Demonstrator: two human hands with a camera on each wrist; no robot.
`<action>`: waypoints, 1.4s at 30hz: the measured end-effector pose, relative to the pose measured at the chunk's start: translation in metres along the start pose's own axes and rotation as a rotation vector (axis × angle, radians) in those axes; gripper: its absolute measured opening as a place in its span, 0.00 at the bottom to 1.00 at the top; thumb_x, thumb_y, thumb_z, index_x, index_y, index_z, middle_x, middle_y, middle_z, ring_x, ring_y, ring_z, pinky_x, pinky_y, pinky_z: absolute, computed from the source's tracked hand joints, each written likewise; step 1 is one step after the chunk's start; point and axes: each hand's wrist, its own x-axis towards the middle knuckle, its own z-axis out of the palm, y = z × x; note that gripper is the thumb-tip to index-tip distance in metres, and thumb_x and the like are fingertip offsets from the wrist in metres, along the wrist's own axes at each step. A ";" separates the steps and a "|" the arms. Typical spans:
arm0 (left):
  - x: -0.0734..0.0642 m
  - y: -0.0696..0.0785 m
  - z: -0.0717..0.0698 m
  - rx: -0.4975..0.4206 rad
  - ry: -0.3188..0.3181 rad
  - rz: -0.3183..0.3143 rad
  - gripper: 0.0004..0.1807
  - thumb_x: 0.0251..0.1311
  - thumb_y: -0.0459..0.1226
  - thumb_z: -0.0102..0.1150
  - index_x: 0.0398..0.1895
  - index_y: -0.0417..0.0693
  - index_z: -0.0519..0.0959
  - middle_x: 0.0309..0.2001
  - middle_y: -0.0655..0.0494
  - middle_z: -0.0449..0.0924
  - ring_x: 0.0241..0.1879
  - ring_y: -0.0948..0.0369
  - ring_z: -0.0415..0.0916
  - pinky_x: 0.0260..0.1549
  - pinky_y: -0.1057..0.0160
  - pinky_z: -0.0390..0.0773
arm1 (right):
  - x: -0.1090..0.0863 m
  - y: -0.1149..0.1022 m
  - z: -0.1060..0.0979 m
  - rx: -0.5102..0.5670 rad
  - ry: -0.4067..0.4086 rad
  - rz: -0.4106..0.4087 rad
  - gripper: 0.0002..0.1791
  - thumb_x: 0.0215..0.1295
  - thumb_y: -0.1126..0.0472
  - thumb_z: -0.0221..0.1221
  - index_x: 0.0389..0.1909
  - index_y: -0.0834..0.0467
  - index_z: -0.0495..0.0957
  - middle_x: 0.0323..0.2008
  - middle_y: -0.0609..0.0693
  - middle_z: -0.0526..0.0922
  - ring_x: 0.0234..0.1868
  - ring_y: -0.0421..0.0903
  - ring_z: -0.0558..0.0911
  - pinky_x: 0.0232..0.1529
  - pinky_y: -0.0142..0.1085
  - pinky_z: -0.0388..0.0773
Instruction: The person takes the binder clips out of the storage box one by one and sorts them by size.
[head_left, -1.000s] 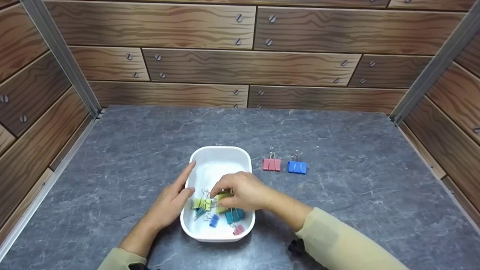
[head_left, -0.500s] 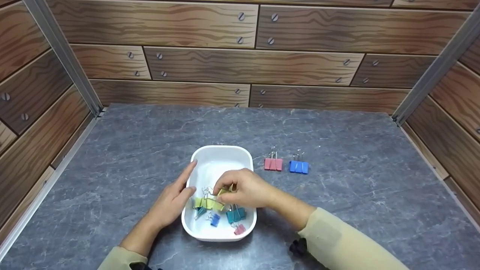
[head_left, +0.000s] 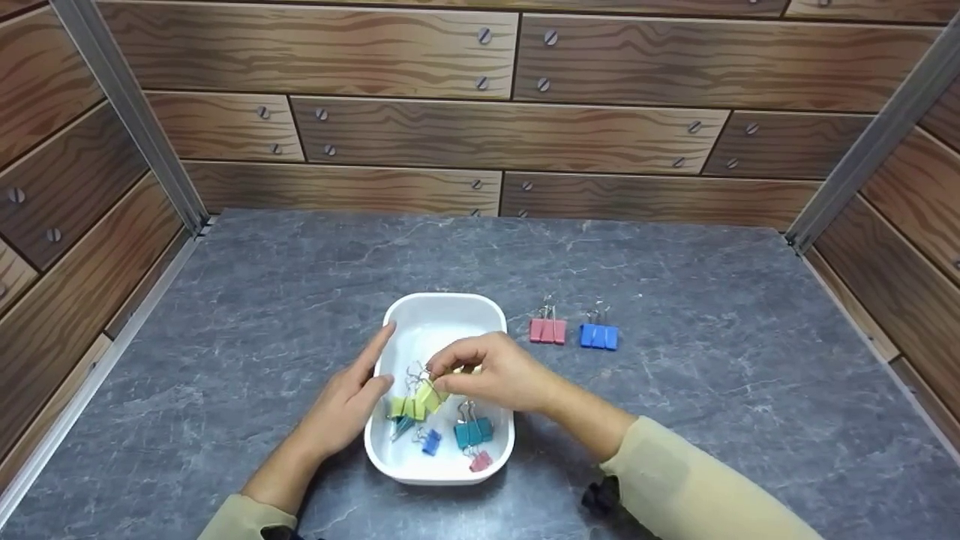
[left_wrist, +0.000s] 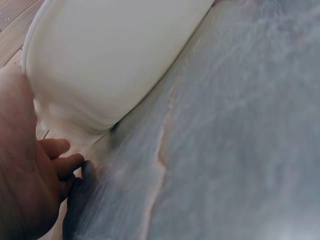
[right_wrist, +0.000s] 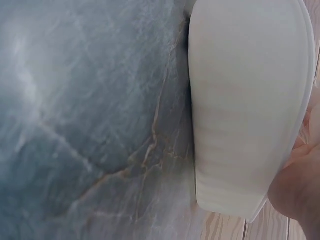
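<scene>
In the head view my right hand [head_left: 491,371] reaches over the white plastic container [head_left: 441,304] and pinches a yellow binder clip [head_left: 430,398] between thumb and fingertips. Another yellow binder clip [head_left: 405,409] overlaps it, just to the left. My left hand [head_left: 349,405] rests on the container's left rim, index finger straight and thumb tip over the edge. Lower in the container lie a large teal binder clip [head_left: 473,433], a small teal one [head_left: 403,427], a small blue one [head_left: 430,442] and a small pink one [head_left: 480,460]. Both wrist views show mostly the container's outer wall [left_wrist: 110,55].
On the grey marbled table [head_left: 675,285], right of the container, a large pink binder clip [head_left: 547,331] and a large blue binder clip [head_left: 599,337] stand side by side. Wood-patterned walls [head_left: 420,135] enclose the table at the back and sides.
My right hand has risen slightly, and the pinched yellow clip has come up and turned, showing more of its body. The left hand stays at the rim.
</scene>
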 end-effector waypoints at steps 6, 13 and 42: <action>0.001 0.000 0.001 0.009 0.008 -0.001 0.38 0.77 0.37 0.49 0.86 0.70 0.56 0.78 0.47 0.65 0.74 0.48 0.66 0.70 0.39 0.68 | -0.003 -0.002 -0.005 0.129 0.051 0.016 0.07 0.69 0.66 0.68 0.43 0.65 0.90 0.48 0.54 0.90 0.48 0.43 0.87 0.51 0.37 0.85; 0.000 0.001 0.001 0.005 0.010 0.006 0.38 0.77 0.36 0.49 0.86 0.70 0.56 0.78 0.46 0.65 0.75 0.47 0.66 0.70 0.39 0.67 | -0.005 -0.010 -0.018 0.102 0.129 -0.001 0.06 0.68 0.65 0.70 0.41 0.63 0.91 0.51 0.53 0.90 0.53 0.47 0.86 0.50 0.36 0.82; 0.001 0.001 0.001 -0.016 -0.009 -0.017 0.38 0.78 0.35 0.48 0.86 0.70 0.55 0.81 0.52 0.60 0.79 0.50 0.59 0.75 0.41 0.60 | -0.082 0.001 -0.142 -0.003 0.484 0.129 0.07 0.70 0.67 0.68 0.43 0.68 0.87 0.41 0.58 0.90 0.36 0.45 0.87 0.41 0.35 0.86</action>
